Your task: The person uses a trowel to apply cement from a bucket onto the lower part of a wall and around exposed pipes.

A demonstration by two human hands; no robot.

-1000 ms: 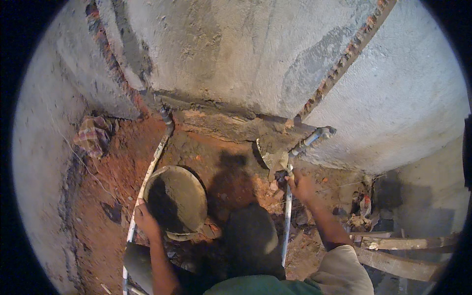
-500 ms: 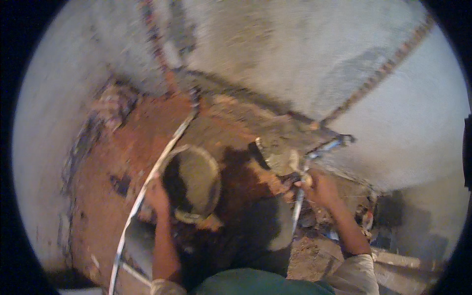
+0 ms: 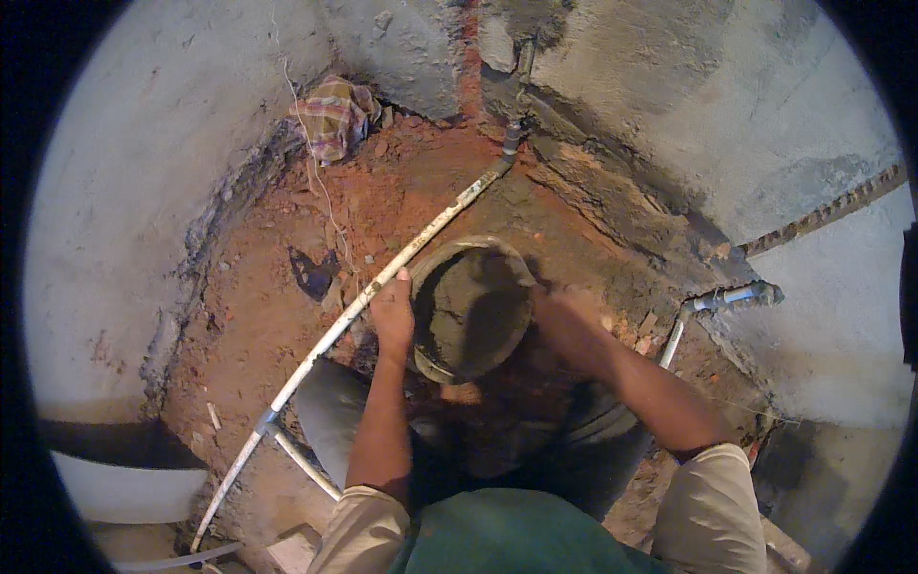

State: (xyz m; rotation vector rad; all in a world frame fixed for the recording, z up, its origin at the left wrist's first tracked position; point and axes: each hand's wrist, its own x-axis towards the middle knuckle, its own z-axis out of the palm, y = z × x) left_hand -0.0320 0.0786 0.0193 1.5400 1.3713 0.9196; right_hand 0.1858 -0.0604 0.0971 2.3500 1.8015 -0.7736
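Observation:
A round, shallow pan [image 3: 513,251] of wet grey mortar [image 3: 469,311] is tilted between my knees. My left hand [image 3: 392,311] grips its left rim, thumb uppermost, close beside a white plastic pipe [image 3: 335,332]. At the opposite rim is my right hand [image 3: 569,320], its fingers curled and slightly blurred. Whatever is inside those fingers is hidden, and I cannot tell whether they hold the rim or a tool.
The long white pipe crosses the reddish, rubble-strewn dirt floor [image 3: 258,335] to an elbow in the corner. Another pipe [image 3: 672,342] rises at right to a blue-and-grey fitting [image 3: 732,298]. A checked cloth [image 3: 335,117] lies by the left wall, near a thin cord [image 3: 325,191].
My right hand has come left to the pan's rim from beside the right-hand pipe, where a flat grey mass was near it. My left hand stays on the pan; the view has shifted.

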